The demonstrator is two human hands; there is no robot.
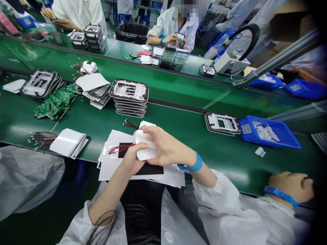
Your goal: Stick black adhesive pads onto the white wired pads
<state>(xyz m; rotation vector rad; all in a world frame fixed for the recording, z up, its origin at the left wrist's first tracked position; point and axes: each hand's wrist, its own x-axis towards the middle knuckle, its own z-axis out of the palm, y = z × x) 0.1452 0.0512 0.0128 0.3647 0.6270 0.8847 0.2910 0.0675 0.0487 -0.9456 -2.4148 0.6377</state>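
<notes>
Between my two hands is a small stack of white rectangular panels (145, 139), with thin red wires (120, 148) trailing out to the left. My left hand (133, 160) grips the stack's lower left side, thumb on top. My right hand (163, 144) is wrapped round its right side and upper edge. Beneath them lie white sheets (109, 170) and a black sheet (153, 169) at the bench's front edge. Just behind the stack is a short bundle of dark red wires (131, 124). Another stack of white panels with red wires (67, 143) lies to the left.
Behind my hands stand a pile of black-rimmed frames (130, 97) and white cards (93, 86). Green circuit boards (57, 102) lie far left. On the right are another frame (222, 123), a blue bin (270, 131) of white parts and a co-worker's hand (291, 187). Other workers sit opposite.
</notes>
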